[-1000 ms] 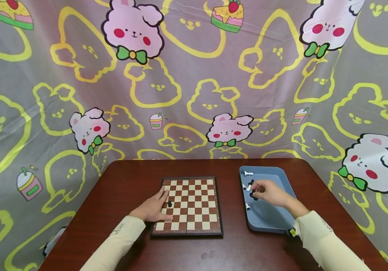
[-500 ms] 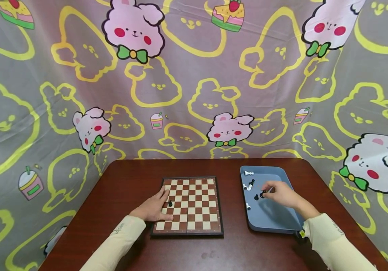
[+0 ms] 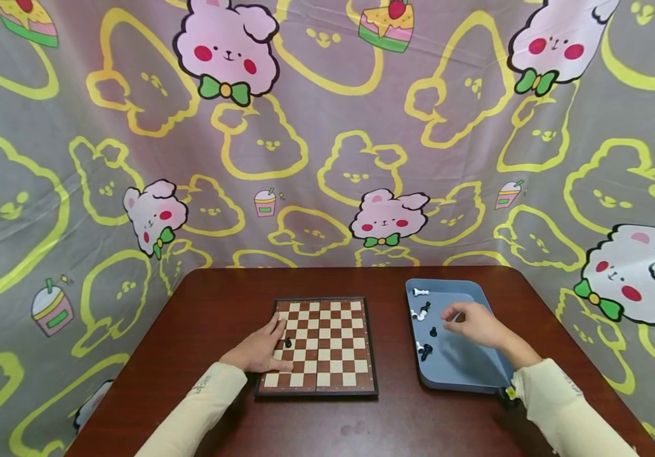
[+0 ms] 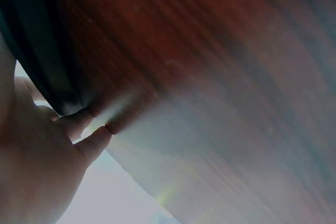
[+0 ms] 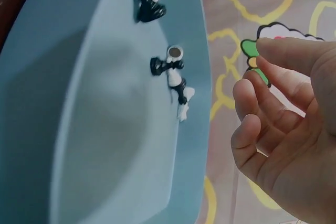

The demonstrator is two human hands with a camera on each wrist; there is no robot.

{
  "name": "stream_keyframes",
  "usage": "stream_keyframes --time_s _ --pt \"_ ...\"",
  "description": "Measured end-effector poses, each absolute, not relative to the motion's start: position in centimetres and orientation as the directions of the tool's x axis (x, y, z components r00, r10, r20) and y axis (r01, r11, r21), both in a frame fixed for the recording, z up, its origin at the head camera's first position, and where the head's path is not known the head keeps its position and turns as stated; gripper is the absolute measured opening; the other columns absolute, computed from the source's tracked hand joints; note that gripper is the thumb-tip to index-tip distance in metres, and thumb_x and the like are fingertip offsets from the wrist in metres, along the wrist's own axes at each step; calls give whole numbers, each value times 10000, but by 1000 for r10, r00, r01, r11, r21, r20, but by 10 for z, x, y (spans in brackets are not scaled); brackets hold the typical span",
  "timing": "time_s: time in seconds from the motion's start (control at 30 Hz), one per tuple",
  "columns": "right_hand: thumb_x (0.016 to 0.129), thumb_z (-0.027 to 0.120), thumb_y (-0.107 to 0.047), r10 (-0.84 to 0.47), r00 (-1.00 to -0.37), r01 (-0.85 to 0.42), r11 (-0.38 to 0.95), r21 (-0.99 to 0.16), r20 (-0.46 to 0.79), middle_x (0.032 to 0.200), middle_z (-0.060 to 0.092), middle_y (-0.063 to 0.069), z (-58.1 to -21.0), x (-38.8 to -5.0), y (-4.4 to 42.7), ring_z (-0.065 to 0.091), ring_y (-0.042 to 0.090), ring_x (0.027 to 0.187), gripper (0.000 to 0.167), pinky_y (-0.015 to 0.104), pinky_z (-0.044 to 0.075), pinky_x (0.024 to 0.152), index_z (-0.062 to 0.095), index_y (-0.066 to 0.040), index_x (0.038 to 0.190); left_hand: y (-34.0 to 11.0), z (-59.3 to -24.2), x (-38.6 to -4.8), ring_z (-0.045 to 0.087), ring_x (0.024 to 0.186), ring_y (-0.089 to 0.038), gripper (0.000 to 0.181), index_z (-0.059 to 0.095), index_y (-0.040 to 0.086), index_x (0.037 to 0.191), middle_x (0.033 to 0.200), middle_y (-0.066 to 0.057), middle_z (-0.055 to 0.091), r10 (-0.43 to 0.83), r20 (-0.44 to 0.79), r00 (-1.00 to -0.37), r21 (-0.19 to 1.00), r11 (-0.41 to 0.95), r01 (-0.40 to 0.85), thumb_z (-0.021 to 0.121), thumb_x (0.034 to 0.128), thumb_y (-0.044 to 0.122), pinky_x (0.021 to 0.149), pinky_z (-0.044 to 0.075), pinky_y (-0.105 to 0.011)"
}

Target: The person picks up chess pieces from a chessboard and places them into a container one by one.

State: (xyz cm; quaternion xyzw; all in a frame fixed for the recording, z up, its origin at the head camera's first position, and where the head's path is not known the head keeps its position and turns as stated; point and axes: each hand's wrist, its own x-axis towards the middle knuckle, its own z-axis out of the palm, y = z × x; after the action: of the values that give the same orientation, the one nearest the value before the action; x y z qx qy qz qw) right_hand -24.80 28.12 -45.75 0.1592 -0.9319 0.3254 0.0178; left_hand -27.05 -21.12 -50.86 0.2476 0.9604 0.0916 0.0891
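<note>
My left hand [image 3: 259,350] rests on the left edge of the chessboard [image 3: 343,346], its fingers spread. A small black chess piece [image 3: 288,343] stands on the board just right of that hand. Over the blue tray [image 3: 464,377], my right hand [image 3: 478,324] hovers with loosely bent fingers and nothing between them. Below and left of its fingertips is a black pawn-like piece [image 3: 433,331]. Another black chess piece [image 3: 427,353] lies beside a white piece [image 3: 419,348] along the tray's left side. The right wrist view shows the bent fingers [image 5: 247,135] holding nothing.
Farther back in the tray lie a white chess piece [image 3: 421,292] and a small cluster of black and white pieces [image 3: 422,312]. Board and tray sit on a dark brown table [image 3: 339,425]. A patterned curtain [image 3: 304,190] hangs behind and on both sides.
My right hand moved right from the black pieces and let one go. That black piece now lies at the tray's left side, by the white one. My left hand stays put.
</note>
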Motion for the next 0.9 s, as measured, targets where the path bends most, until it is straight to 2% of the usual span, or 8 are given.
stream_keyframes --time_s 0.37,0.7,0.9 --pt "858 692 -114 -355 -920 -377 682 -627 167 823 623 -42 -450 -254 236 569 153 716 74 302 474 573 679 -94 927 -212 -513 -272 355 1315 -373 1130 167 10 1508 1555 -210 42 492 -127 -861 213 862 461 595 741 721 1006 365 -448" --pt "879 673 -118 -448 -880 -434 627 -646 157 864 603 -46 -448 -260 184 545 137 779 58 331 459 662 660 -130 935 -211 -510 -272 349 1319 -373 1116 180 10 1506 1556 -206 47 481 -127 -867 213 867 450 617 745 699 1005 366 -448" --pt "877 679 -114 -480 -862 -457 601 -655 162 855 609 -57 -451 -264 154 555 132 782 63 342 462 678 668 -91 934 -211 -510 -270 325 1333 -373 1115 171 10 1507 1556 -205 49 485 -126 -865 225 864 451 618 749 694 1009 361 -448"
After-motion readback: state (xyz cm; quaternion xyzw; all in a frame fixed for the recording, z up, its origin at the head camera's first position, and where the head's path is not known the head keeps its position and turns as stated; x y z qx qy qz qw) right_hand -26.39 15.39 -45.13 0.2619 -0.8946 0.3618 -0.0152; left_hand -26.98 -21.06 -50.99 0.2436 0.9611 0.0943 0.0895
